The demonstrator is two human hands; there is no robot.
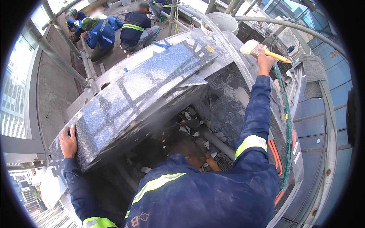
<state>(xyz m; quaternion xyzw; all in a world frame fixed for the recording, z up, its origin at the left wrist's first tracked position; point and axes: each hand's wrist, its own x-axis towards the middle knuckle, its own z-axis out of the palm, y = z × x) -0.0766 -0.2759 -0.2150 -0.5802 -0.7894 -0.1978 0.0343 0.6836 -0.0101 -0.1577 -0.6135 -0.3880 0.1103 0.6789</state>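
Bracing the tilted grey granite slab (140, 91) with the left hand (68, 142) flat on its lower edge, keeping it propped over the rubble-filled cavity (190, 140); gripping a yellow-handled brush (262, 50) in the right hand (265, 60), raised clear of the stone.

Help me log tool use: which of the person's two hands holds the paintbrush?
The right hand, raised and gripping the yellow-handled paintbrush; the left hand rests flat on the granite slab.

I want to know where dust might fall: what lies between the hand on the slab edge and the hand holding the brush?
In the head view, the speckled granite slab spans from the left hand toward the right hand gripping the paintbrush; a debris-strewn cavity lies beneath.
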